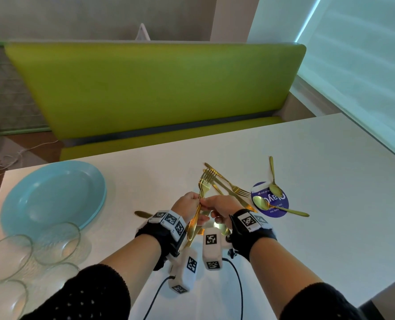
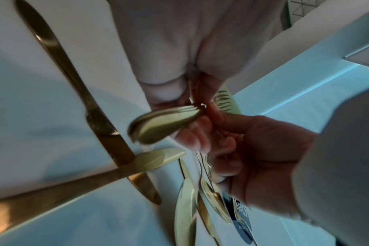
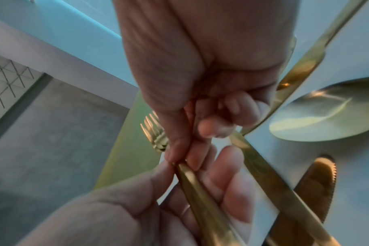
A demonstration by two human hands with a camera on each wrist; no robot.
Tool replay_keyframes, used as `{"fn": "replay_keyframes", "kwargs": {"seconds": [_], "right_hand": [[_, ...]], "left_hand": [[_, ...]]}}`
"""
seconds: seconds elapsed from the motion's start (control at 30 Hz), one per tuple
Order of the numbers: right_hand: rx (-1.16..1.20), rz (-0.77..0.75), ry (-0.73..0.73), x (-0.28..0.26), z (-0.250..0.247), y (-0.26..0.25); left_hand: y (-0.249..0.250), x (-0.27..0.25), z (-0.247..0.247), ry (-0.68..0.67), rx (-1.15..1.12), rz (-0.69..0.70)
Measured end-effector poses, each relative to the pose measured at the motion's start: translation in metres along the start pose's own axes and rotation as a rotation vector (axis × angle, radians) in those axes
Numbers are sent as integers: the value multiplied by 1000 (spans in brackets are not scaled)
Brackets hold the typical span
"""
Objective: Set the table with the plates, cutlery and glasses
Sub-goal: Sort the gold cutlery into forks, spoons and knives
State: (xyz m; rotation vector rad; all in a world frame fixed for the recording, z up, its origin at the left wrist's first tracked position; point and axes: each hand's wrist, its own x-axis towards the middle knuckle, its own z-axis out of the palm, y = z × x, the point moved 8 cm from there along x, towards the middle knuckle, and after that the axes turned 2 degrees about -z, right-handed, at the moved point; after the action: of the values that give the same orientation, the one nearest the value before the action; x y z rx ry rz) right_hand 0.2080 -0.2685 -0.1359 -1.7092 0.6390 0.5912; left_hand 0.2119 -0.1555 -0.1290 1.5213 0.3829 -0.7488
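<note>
Both hands meet above the middle of the white table (image 1: pixel 307 158). My left hand (image 1: pixel 195 202) grips a small bundle of gold forks (image 1: pixel 205 181) at the neck, tines pointing away and handles hanging down toward me. My right hand (image 1: pixel 209 204) pinches the same forks from the right with thumb and forefinger. In the left wrist view the rounded fork handle ends (image 2: pixel 164 126) stick out below my left hand's curled fingers (image 2: pixel 162 89). In the right wrist view the thumb and finger (image 3: pixel 179 154) close on a fork handle (image 3: pixel 200 191), and the left hand's palm (image 3: pixel 232 183) lies behind it.
A light blue plate (image 1: pixel 53 195) lies at the left, with several glass bowls (image 1: pixel 55 243) in front of it. Loose gold cutlery lies beyond the hands: a fork and knife (image 1: pixel 233 188) and two spoons (image 1: pixel 273 188) on a purple coaster (image 1: pixel 279 211). A knife tip (image 1: pixel 143 214) shows left of my left wrist. A green bench (image 1: pixel 155 88) stands behind the table.
</note>
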Motion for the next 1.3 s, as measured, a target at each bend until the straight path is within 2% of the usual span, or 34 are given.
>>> {"fn": "replay_keyframes", "kwargs": {"seconds": [0.27, 0.47, 0.53, 0.7, 0.77, 0.87, 1.03, 1.2, 1.3], "right_hand": [[-60, -85, 37, 3, -2, -16], [-225, -116, -26, 19, 0, -33], [-362, -139, 40, 25, -12, -44], [-875, -158, 352, 47, -59, -67], [-1038, -139, 393, 53, -68, -71], [-1203, -111, 369, 66, -68, -68], [-1163, -81, 394, 83, -61, -60], [-1095, -68, 452, 78, -66, -56], [-1145, -94, 466, 71, -69, -60]], "left_hand": [[3, 7, -7, 27, 133, 44], [8, 18, -17, 74, 233, 64], [7, 21, -25, 102, 189, 52], [10, 24, -45, 170, 120, 26], [11, 26, -51, 191, 104, 23], [10, 27, -59, 216, 69, 10], [9, 29, -66, 228, 60, 17], [9, 28, -66, 220, 73, 27], [10, 26, -64, 219, 109, 31]]}}
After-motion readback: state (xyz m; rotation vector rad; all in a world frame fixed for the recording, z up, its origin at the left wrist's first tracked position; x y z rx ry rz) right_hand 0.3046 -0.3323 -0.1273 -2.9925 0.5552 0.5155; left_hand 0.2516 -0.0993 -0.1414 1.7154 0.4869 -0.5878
